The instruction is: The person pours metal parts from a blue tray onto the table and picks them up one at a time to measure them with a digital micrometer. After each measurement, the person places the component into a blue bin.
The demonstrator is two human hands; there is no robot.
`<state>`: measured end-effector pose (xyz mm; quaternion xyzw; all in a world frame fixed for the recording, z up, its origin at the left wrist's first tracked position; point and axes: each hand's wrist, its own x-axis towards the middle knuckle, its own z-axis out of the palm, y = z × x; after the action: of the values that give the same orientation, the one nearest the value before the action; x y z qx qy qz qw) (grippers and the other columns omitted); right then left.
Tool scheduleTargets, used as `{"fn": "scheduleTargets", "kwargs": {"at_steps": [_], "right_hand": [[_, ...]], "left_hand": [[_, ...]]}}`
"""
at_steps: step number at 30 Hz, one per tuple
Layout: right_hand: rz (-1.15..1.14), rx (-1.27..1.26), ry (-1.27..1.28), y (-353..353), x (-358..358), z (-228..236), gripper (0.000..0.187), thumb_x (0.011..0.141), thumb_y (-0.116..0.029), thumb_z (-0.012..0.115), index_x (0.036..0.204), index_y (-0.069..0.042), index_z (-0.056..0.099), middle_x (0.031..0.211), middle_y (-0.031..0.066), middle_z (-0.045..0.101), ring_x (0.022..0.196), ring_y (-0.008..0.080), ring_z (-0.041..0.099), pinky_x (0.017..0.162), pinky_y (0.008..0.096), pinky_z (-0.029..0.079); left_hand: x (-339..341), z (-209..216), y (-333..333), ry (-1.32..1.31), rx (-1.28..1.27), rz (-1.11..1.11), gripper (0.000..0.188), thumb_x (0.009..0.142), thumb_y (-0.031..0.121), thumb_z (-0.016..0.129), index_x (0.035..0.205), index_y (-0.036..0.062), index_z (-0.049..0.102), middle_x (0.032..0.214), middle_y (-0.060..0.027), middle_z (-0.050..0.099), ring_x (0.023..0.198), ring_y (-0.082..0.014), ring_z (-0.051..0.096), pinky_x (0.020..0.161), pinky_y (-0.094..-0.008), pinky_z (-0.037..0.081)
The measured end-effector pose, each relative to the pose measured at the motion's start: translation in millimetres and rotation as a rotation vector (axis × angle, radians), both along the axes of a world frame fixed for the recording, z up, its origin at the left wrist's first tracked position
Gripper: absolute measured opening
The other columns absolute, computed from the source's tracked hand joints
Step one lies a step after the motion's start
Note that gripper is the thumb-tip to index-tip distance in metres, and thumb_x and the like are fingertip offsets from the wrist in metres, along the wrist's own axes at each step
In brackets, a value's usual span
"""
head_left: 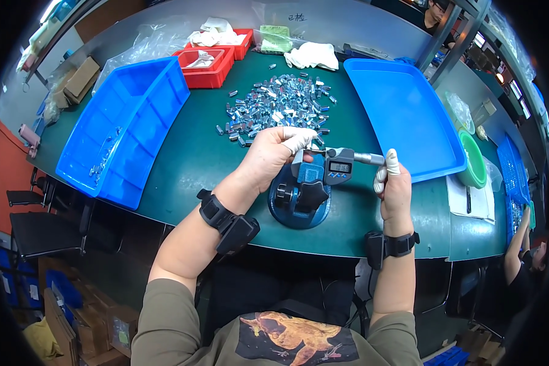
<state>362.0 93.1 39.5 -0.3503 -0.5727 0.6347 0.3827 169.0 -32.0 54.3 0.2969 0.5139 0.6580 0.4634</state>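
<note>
Blue stand (297, 218) apparently steadies the gauge (339, 168), letting the right hand (396, 180) pinch its knob (373, 159) while the left hand (280, 146) pinches something too hidden to tell.

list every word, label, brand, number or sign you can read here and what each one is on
Digital micrometer: a number shows on its small display; not copied out here.
Grey back panel: short dark handwriting; not copied out either.
White paper at right: any writing is too small to read.
Shirt: a printed picture, with no lettering I can make out.
</note>
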Motion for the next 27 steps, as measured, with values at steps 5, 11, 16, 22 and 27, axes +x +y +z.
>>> {"fn": "scheduleTargets", "kwargs": {"at_steps": [5, 11, 16, 22, 27], "right_hand": [[-0.028, -0.018, 0.018, 1, 3, 1, 0.038, 0.085, -0.041, 0.047, 0.063, -0.01, 0.046, 0.052, -0.002, 0.043, 0.04, 0.0048, 0.037, 0.035, 0.0178, 0.024], [0.014, -0.025, 0.121, 5, 3, 0, 0.027, 0.085, -0.032, 0.052, 0.072, -0.008, 0.05, 0.06, -0.0031, 0.046, 0.05, 0.0033, 0.041, 0.041, 0.0168, 0.028], [0.077, 0.061, 0.141, 5, 2, -5, 0.025, 0.086, -0.03, 0.052, 0.075, -0.008, 0.051, 0.061, -0.0039, 0.046, 0.052, 0.0024, 0.04, 0.044, 0.0159, 0.028], [0.113, 0.04, 0.164, 6, 3, -8, 0.024, 0.086, -0.029, 0.051, 0.074, -0.008, 0.051, 0.06, -0.0041, 0.045, 0.052, 0.0025, 0.038, 0.045, 0.0161, 0.028], [0.089, 0.056, 0.153, 6, 7, -8, 0.025, 0.087, -0.031, 0.049, 0.076, -0.009, 0.051, 0.057, -0.0042, 0.045, 0.048, 0.0017, 0.036, 0.042, 0.0152, 0.026]], "left_hand": [[1, -2, 2, -0.04, 0.003, -0.023, 0.02, 0.084, 0.012, 0.053, 0.101, 0.0024, 0.058, 0.083, -0.0047, 0.061, 0.068, -0.0087, 0.058, 0.048, -0.0147, 0.035], [0, -4, 6, 0.025, 0.013, -0.004, 0.02, 0.084, 0.012, 0.053, 0.101, 0.0027, 0.058, 0.083, -0.005, 0.061, 0.069, -0.0102, 0.058, 0.054, -0.0163, 0.041], [-3, -14, 7, 0.055, 0.088, 0.024, 0.019, 0.084, 0.012, 0.054, 0.098, 0.0012, 0.059, 0.083, -0.0047, 0.061, 0.07, -0.0099, 0.057, 0.059, -0.0193, 0.045], [-28, -1, -21, 0.572, 0.196, 0.432, 0.017, 0.082, 0.009, 0.054, 0.095, -0.0009, 0.059, 0.083, -0.0043, 0.061, 0.07, -0.0098, 0.056, 0.06, -0.0208, 0.046], [-104, 59, -110, 0.938, 0.096, 0.881, 0.014, 0.082, 0.008, 0.053, 0.088, -0.002, 0.061, 0.081, -0.0046, 0.061, 0.069, -0.0082, 0.056, 0.06, -0.0212, 0.046]]}}
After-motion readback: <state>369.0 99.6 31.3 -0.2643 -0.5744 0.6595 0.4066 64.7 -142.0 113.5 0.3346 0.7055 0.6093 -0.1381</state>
